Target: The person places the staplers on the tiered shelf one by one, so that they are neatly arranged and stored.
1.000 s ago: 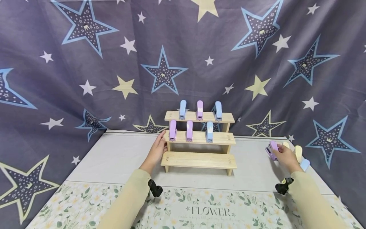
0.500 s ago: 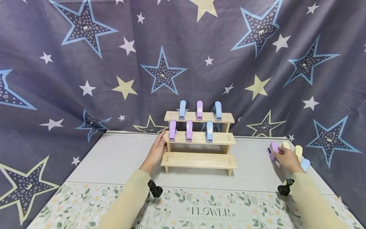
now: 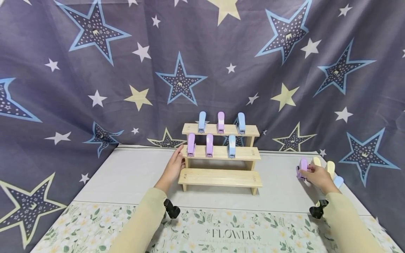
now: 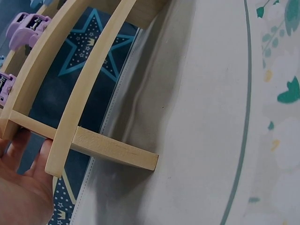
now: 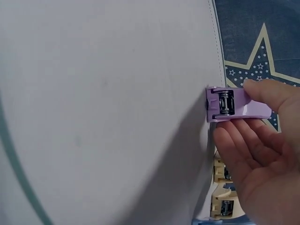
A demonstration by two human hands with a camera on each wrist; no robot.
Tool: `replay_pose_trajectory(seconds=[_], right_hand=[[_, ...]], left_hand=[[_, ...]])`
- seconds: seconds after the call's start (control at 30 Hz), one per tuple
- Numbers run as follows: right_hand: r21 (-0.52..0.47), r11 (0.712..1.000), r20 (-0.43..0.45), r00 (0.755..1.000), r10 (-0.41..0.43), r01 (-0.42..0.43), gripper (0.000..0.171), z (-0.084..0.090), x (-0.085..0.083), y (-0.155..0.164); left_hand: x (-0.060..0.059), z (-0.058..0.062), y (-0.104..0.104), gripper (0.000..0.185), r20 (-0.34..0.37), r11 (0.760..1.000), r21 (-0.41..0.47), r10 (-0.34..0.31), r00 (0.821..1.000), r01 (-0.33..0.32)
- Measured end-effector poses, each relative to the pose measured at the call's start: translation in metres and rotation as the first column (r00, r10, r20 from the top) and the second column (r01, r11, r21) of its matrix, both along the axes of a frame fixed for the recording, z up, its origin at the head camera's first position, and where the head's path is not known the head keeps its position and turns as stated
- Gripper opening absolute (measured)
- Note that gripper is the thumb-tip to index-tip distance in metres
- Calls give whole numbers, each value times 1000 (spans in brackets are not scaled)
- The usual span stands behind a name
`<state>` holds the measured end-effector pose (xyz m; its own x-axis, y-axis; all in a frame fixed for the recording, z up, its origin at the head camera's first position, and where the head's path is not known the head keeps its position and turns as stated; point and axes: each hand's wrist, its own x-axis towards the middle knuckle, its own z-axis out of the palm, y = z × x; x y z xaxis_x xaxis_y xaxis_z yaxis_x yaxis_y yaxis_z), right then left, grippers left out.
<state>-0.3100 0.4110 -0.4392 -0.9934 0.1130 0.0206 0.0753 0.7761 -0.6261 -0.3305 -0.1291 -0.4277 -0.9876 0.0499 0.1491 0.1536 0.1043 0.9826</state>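
Observation:
My left hand (image 3: 173, 166) grips the left end of a three-step wooden display stand (image 3: 218, 176); in the left wrist view its fingers (image 4: 18, 149) lie against the side frame. To the right, my right hand (image 3: 319, 175) holds a small purple stapler (image 3: 303, 168) upright. In the right wrist view, the thumb is on one side of that stapler (image 5: 243, 105) and the fingers on the other, its black spring showing near the lower end. Three staplers stand on the top step, among them a purple one (image 3: 220, 122). Three more, including a blue one (image 3: 232, 146), stand on the middle step.
Beside my right hand stand two cream staplers, the nearer one (image 3: 330, 168) partly behind the hand, and a blue one (image 3: 338, 181). A starry curtain (image 3: 202, 63) hangs behind the white table (image 3: 126, 175). A floral mat (image 3: 234, 225) covers the front.
My right hand and the purple stapler have shifted slightly right and down, and the stapler has turned more upright. The left hand and the stand have stayed in place.

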Motion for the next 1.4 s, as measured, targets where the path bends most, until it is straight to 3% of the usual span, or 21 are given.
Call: replay_pose_trajectory(seconds=[0.27,0.53,0.77,1.4], right_hand=[[-52,999,27,1000,3,-2,58,0,0,-1],[-44,999,34,999,-10,12,51,3,2,-3],[-39,999,-29,999,30,-31,53,9,4,-8],[-6,990,-198,971,134,-138,52,71,14,-68]], left_hand=[[0,1,0,49,14,1000,1,5,1000,-5],[0,1,0,49,9,1000,0,4,1000,-4],[-1,0,0,49,3,1000,1,5,1000,-5],[-2,0,0,50,21,1000,-5,10,1000,-10]])
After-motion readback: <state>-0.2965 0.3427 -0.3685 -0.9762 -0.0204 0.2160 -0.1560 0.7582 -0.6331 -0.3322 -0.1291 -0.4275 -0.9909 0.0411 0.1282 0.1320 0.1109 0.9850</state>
